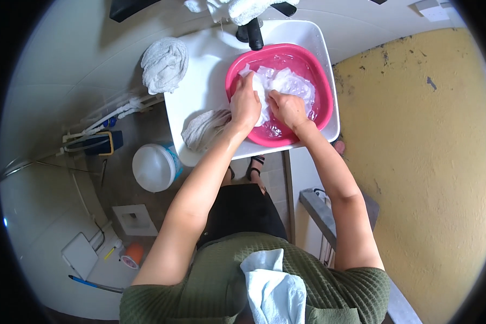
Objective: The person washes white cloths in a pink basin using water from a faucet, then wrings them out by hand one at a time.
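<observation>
Well out to the left of the left fingers and nearer the person's body, a white bucket (152, 168) stands on the floor. Beyond it, left of the fingers and farther from the body, a crumpled greyish-white towel (164, 65) sits on the corner of the white sink (200, 81). Closer in, just left of the left wrist, a grey cloth (202, 130) lies on the sink's near side, partly covered by the forearm. The left hand (245, 105) has its fingers bent and closed on the left part of a wet white cloth (294, 85), which bunches between both sets of fingers and spreads beyond the right ones. Straight past the left fingertips, a black faucet (255, 36) reaches toward the body over the basin's far edge. The right hand (289, 110) is curled tight, its fingers gripping a fold of the same cloth. Around all these fingers runs the rim of a pink plastic basin (325, 105) holding clear water (283, 54). Farthest right of the right fingers rises a yellow wall (416, 162) with dark, flaked patches.
</observation>
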Action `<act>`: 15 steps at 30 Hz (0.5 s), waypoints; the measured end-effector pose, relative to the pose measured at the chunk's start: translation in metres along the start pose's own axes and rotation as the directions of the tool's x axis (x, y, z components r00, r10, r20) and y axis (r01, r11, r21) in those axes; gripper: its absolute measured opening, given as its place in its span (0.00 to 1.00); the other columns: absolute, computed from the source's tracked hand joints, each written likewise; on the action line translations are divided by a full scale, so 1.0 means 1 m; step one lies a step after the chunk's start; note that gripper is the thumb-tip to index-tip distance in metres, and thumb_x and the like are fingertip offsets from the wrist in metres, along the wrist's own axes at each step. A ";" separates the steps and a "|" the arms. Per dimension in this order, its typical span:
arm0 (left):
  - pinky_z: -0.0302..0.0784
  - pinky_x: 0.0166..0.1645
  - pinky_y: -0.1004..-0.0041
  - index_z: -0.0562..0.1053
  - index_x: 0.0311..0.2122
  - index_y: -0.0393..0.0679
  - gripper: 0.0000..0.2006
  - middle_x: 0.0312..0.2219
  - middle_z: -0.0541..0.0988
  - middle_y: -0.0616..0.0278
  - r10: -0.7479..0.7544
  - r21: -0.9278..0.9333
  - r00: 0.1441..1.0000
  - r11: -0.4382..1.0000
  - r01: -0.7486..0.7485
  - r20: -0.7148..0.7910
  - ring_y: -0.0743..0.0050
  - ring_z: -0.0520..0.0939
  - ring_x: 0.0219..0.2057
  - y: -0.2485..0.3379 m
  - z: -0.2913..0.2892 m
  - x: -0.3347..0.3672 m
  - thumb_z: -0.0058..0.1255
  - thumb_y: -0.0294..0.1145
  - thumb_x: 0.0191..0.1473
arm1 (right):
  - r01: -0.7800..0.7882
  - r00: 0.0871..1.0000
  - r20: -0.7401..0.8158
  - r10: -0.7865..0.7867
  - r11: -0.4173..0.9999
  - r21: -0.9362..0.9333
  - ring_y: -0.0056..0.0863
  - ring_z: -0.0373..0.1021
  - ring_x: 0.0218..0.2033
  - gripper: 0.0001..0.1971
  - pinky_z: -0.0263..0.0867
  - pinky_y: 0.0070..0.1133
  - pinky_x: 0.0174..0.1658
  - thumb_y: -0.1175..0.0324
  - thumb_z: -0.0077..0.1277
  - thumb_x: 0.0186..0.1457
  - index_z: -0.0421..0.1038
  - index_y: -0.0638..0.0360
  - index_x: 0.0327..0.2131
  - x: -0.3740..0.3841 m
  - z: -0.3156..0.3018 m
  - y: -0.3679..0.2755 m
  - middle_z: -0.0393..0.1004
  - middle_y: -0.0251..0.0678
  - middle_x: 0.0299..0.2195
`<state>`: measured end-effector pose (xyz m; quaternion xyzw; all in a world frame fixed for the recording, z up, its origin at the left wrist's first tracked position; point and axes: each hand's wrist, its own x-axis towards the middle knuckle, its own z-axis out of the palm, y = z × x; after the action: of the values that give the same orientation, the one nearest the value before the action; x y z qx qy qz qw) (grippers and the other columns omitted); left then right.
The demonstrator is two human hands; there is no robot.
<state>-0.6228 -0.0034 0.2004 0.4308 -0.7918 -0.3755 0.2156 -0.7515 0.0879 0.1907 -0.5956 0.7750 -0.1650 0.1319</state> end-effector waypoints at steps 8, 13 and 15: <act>0.71 0.53 0.62 0.69 0.53 0.38 0.19 0.47 0.75 0.45 -0.076 -0.292 0.985 0.956 0.027 -0.156 0.47 0.76 0.48 0.000 -0.015 0.000 0.48 0.20 0.54 | -0.277 0.739 0.292 0.607 -0.121 0.953 0.18 0.71 0.24 0.07 0.66 0.17 0.28 0.70 0.52 0.58 0.77 0.62 0.32 0.022 -0.046 -0.009 0.77 0.31 0.25; 0.70 0.54 0.66 0.70 0.53 0.40 0.19 0.47 0.76 0.46 -0.068 -0.363 0.984 0.932 0.003 -0.166 0.52 0.77 0.50 0.010 -0.019 -0.004 0.44 0.18 0.56 | -0.252 0.854 0.064 0.517 0.302 0.919 0.11 0.62 0.22 0.11 0.59 0.15 0.26 0.66 0.51 0.61 0.78 0.65 0.35 0.026 -0.043 -0.034 0.71 0.22 0.21; 0.70 0.55 0.68 0.70 0.55 0.41 0.20 0.48 0.76 0.46 -0.068 -0.371 0.984 0.929 0.001 -0.166 0.55 0.77 0.51 0.009 -0.017 -0.004 0.42 0.18 0.57 | -0.202 0.893 -0.059 0.446 0.514 0.834 0.16 0.69 0.26 0.12 0.65 0.17 0.31 0.67 0.50 0.61 0.76 0.68 0.41 0.028 -0.028 -0.048 0.77 0.32 0.25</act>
<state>-0.6135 -0.0038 0.2182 0.4279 -0.6770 -0.4820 0.3553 -0.7275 0.0525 0.2364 -0.2841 0.7209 -0.5497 0.3121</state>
